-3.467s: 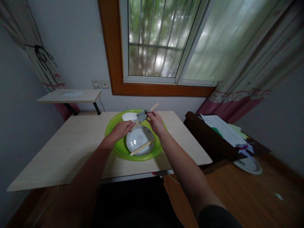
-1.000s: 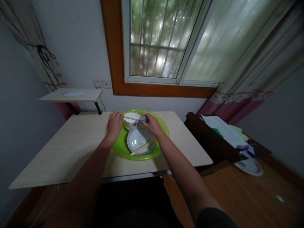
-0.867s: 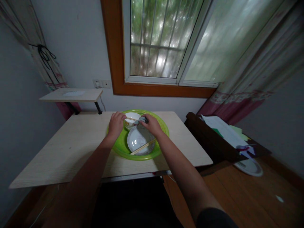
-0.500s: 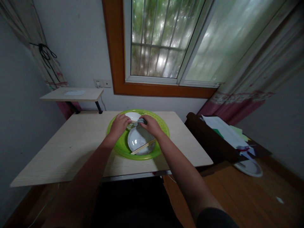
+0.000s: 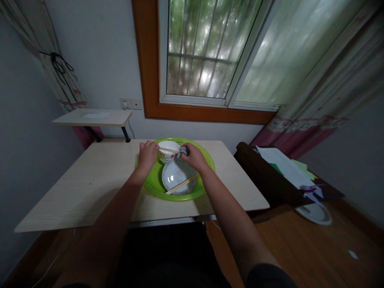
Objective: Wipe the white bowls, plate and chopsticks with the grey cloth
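Over the left rim of a green plastic basin (image 5: 154,182), my left hand (image 5: 148,155) is closed on one end of a pair of chopsticks (image 5: 167,150). My right hand (image 5: 193,157) pinches a grey cloth (image 5: 182,151) around their other end. Beneath the chopsticks, small white bowls (image 5: 165,158) with a coloured pattern sit stacked at the back of the basin. In front of them lies a larger white dish (image 5: 177,174). More chopsticks (image 5: 182,185) rest slantwise across that dish.
The basin stands on a pale wooden table (image 5: 99,176). A small raised shelf (image 5: 93,117) with a paper on it is at the back left. To the right, a dark brown piece of furniture (image 5: 264,172) holds papers (image 5: 282,164). A window (image 5: 204,52) is behind.
My hands have moved apart. The cloth has slid right along the chopsticks with my right hand, and my left hand has shifted slightly left, baring more of the chopsticks and the bowls.
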`<state>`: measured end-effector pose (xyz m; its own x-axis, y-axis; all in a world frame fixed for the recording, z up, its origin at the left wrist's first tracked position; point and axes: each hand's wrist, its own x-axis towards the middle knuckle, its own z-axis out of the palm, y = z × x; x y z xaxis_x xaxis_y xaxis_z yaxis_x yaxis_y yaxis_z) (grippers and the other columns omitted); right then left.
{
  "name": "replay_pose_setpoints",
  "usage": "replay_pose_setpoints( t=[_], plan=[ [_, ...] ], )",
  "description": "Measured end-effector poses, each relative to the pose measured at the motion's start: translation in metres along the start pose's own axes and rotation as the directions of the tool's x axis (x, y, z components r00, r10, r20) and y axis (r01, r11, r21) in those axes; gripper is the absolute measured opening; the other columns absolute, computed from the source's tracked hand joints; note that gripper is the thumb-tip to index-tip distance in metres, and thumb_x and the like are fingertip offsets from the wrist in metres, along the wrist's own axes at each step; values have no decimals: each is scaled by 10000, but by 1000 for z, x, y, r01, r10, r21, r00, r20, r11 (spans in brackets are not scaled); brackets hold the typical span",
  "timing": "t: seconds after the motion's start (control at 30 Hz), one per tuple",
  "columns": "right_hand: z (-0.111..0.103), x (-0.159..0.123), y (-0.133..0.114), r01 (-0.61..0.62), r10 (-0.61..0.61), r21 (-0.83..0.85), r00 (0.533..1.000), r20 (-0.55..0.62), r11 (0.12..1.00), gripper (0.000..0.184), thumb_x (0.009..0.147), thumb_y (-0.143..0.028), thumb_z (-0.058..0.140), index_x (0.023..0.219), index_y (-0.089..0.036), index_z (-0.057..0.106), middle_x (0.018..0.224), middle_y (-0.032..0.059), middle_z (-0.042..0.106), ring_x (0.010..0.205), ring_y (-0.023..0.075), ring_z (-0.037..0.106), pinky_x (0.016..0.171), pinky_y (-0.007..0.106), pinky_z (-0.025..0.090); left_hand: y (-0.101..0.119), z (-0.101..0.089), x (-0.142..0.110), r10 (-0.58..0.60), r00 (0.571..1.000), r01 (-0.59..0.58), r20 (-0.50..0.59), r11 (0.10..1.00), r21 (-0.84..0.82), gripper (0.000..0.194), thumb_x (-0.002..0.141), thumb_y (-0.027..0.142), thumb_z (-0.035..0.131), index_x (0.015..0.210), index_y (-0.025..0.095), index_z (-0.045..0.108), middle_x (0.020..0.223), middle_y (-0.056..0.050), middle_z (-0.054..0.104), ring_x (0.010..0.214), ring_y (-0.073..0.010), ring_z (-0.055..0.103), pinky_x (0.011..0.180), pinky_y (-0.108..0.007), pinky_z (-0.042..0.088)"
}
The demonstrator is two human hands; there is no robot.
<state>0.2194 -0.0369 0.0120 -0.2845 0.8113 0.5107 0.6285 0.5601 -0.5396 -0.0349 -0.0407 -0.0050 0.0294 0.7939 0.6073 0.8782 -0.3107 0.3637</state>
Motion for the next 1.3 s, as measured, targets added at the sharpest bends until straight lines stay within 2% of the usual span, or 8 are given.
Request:
replay_pose_setpoints(
  t=[0.3, 0.43, 0.57, 0.73, 0.87, 1.07, 1.3],
  plan=[
    [5, -3, -12, 127, -125, -11, 986, 109, 992, 294, 821, -196, 704, 1112, -208, 672, 1060, 67, 731, 967, 221, 654, 887, 337, 496, 16, -3, -1, 200, 971, -190, 130, 978, -87, 188, 994, 274, 561, 920, 222, 726, 1012, -79, 742, 1045, -298, 529, 979, -438, 422],
    [7, -4, -14, 170, -170, 11, 978, 117, 985, 327, 826, -191, 697, 1151, -209, 665, 1103, 71, 731, 1006, 223, 659, 928, 344, 493, 19, -3, -3, 252, 953, -229, 169, 962, -147, 196, 998, 269, 554, 919, 216, 725, 974, -67, 744, 1033, -284, 545, 969, -413, 436],
    [7, -2, -10, 129, -132, 41, 988, 81, 991, 344, 823, -207, 695, 1165, -207, 658, 1116, 70, 731, 1006, 226, 665, 922, 351, 501, 14, -2, -1, 209, 969, -195, 128, 974, -115, 203, 1002, 259, 530, 931, 217, 716, 1017, -74, 744, 1037, -286, 557, 963, -417, 436],
    [3, 0, -3, -7, 7, 56, 1000, -16, 998, 306, 821, -216, 679, 1126, -199, 662, 1058, 70, 731, 948, 224, 671, 880, 356, 519, 7, -7, 2, -5, 1000, 5, 3, 999, -40, 229, 997, 207, 484, 916, 220, 698, 1047, -92, 727, 1041, -292, 576, 973, -440, 428],
    [-1, -1, -1, -65, 68, 45, 996, -59, 997, 266, 824, -240, 666, 1088, -206, 660, 994, 47, 727, 893, 216, 663, 842, 354, 522, 5, -10, 3, -76, 997, 75, -17, 995, -61, 241, 995, 185, 458, 911, 226, 680, 1054, -87, 722, 1059, -279, 590, 1000, -448, 416],
    [0, -2, -1, 1, -1, 10, 1000, -14, 1000, 255, 819, -226, 653, 1072, -200, 675, 1013, 56, 727, 915, 217, 655, 859, 347, 508, 5, -8, 4, -26, 999, 28, 25, 997, -69, 227, 993, 200, 480, 918, 235, 691, 1046, -83, 723, 1073, -285, 577, 1007, -448, 415],
    [8, -3, -8, 162, -161, -1, 980, 117, 987, 255, 882, -238, 675, 1134, -213, 703, 1113, 74, 746, 1027, 233, 672, 959, 363, 493, 11, 0, 1, 145, 978, -129, 148, 986, -110, 194, 999, 259, 530, 935, 223, 709, 1051, -71, 733, 1058, -282, 556, 1004, -429, 414]
  ],
)
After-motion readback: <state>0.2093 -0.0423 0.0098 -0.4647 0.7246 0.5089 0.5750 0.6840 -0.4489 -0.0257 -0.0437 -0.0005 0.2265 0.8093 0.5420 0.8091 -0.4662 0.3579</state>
